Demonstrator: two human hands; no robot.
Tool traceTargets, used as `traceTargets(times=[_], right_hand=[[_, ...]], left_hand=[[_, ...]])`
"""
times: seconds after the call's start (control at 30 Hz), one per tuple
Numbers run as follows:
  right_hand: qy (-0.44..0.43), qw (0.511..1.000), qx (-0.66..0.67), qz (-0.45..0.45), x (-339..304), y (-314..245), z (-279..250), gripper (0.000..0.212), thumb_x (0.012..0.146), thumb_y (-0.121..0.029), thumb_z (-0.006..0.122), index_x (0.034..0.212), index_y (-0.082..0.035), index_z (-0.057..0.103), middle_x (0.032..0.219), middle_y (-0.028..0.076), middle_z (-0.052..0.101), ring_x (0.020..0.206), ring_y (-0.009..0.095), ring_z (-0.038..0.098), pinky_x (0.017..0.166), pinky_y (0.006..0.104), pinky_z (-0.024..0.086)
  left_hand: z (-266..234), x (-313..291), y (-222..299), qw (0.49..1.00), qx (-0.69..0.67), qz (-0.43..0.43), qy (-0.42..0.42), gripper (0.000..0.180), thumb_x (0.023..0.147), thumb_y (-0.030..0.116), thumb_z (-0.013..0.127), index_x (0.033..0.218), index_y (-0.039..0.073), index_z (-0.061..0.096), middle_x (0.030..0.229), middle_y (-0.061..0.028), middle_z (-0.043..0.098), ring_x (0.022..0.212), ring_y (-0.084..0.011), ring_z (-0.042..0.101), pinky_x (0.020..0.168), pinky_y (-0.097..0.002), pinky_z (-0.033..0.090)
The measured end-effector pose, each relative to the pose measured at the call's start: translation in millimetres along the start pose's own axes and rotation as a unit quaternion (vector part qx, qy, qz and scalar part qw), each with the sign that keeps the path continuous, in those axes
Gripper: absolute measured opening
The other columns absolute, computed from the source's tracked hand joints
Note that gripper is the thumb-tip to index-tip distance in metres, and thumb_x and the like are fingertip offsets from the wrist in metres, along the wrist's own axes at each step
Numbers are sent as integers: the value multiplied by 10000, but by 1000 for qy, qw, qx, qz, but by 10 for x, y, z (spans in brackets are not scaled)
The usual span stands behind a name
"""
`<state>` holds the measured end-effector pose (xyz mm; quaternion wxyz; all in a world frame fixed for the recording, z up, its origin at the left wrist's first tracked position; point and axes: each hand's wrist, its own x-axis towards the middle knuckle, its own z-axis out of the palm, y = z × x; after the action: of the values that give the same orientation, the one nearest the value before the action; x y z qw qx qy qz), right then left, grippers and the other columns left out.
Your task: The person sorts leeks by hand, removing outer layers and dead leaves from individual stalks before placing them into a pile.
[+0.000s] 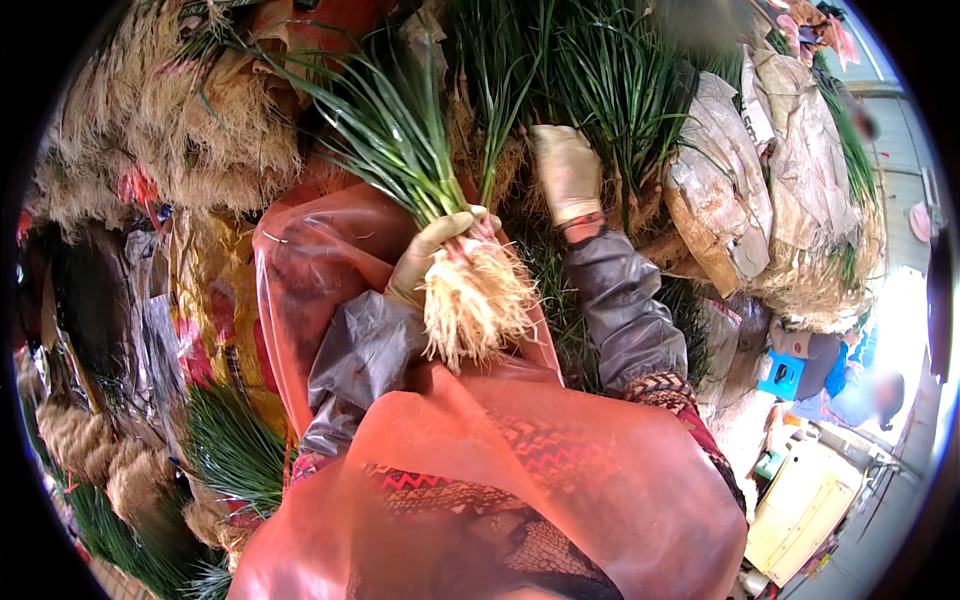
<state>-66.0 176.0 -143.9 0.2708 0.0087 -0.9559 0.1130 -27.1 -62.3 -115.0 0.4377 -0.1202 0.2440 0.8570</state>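
A bunch of spring onions (475,295), with long green leaves and pale, tangled roots, is held upright in front of my chest. My left hand (432,255), in a pale glove, is wrapped round the white stems just above the roots. Farther right, my right hand (568,172), gloved as well, is among the standing spring onions (625,90). Its fingers look curled in, but their tips are turned away, so what they hold is hidden. A few more spring onions (492,120) stand just behind the held bunch.
Heaped bundles of rooty spring onions (190,130) fill the far left. At right lie bundles wrapped in pale sacking (725,190). An orange plastic apron (560,450) covers my lap. Beyond it at right are a blue stool (781,374), a yellowish box (803,510) and a blurred person (860,400).
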Motion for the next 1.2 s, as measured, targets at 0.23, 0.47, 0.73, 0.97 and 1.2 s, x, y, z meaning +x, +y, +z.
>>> traceTargets(times=[0.23,0.47,0.73,0.97,1.2], right_hand=[[-258,815,463,235,-486,-317,-191,480,863,-480,645,1128,-81,652,1052,142,680,974,237,651,841,371,517],[-122,881,281,361,-401,-733,-231,407,879,-326,635,1070,33,631,962,212,671,890,327,655,785,384,501],[-94,846,332,405,-544,-692,-103,329,924,-306,586,1057,-13,653,956,159,689,859,240,662,777,330,509],[-246,709,552,364,-583,-662,-113,354,981,-127,503,1252,100,498,1181,125,633,1033,144,602,878,227,485],[-302,830,339,323,-539,-606,-222,424,938,-354,569,1246,-64,577,1200,120,626,1069,240,610,955,332,470]], left_hand=[[-314,169,-183,997,-66,22,-42,318,899,210,553,1148,15,577,1012,-156,640,966,-341,628,885,-467,515],[-100,126,-238,998,-52,40,-7,248,907,180,554,1080,2,560,959,-138,641,847,-236,650,786,-377,552],[-106,191,-246,992,-64,-108,-2,299,917,248,549,1014,-30,603,882,-158,676,798,-266,665,780,-403,552],[-195,172,-280,994,-56,-97,-15,258,901,206,554,1045,-3,601,887,-160,669,791,-263,661,808,-409,551],[-273,235,-278,993,-42,-60,-95,274,907,203,548,1095,6,580,954,-134,663,849,-251,654,811,-389,547]])
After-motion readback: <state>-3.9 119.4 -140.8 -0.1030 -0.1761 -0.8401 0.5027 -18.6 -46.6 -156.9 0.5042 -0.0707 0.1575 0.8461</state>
